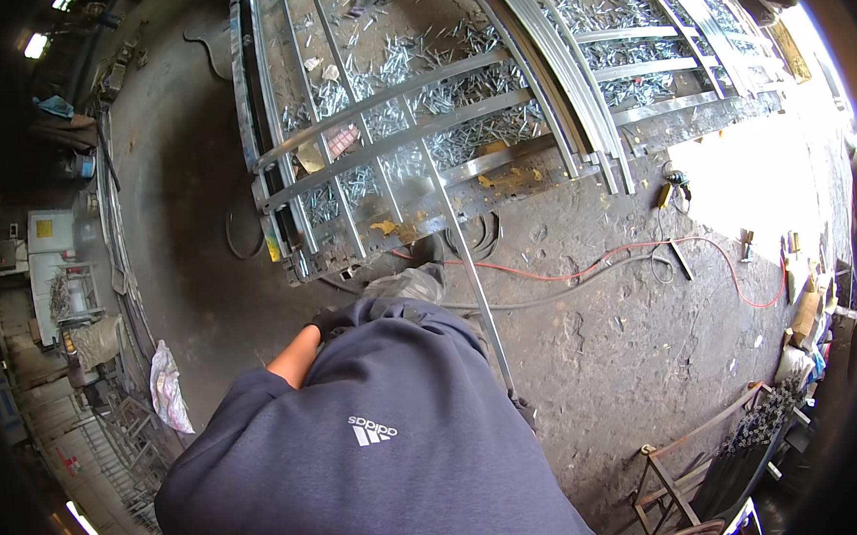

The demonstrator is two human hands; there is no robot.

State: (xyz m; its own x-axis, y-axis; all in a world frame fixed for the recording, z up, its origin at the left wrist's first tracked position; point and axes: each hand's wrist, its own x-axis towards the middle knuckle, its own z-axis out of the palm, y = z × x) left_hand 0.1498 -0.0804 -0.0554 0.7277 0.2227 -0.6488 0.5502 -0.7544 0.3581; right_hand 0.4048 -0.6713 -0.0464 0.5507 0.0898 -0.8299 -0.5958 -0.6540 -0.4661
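A long, narrow metal bar (pixel 469 270) slants from the frame of bars on the workbench down past my right side. At its near end is my right hand (pixel 524 413), in a dark glove and mostly hidden by my sweatshirt; it appears closed on the bar. My left hand (pixel 327 324), also dark-gloved, is at my waist below a bare forearm, its fingers hidden by the sweatshirt. The metal workbench (pixel 426 224) carries crossing metal bars (pixel 397 124) and a stack of long metal profiles (pixel 564 76). Loose bolt-like metal pieces (pixel 446 49) lie scattered between them.
A red hose (pixel 545 277) and a grey cable (pixel 537 301) cross the rough floor beside the bench. A power tool (pixel 674 185) and a hammer-like tool (pixel 746 244) lie to the right. A metal stand (pixel 667 478) is at lower right, a white sack (pixel 168 388) at left.
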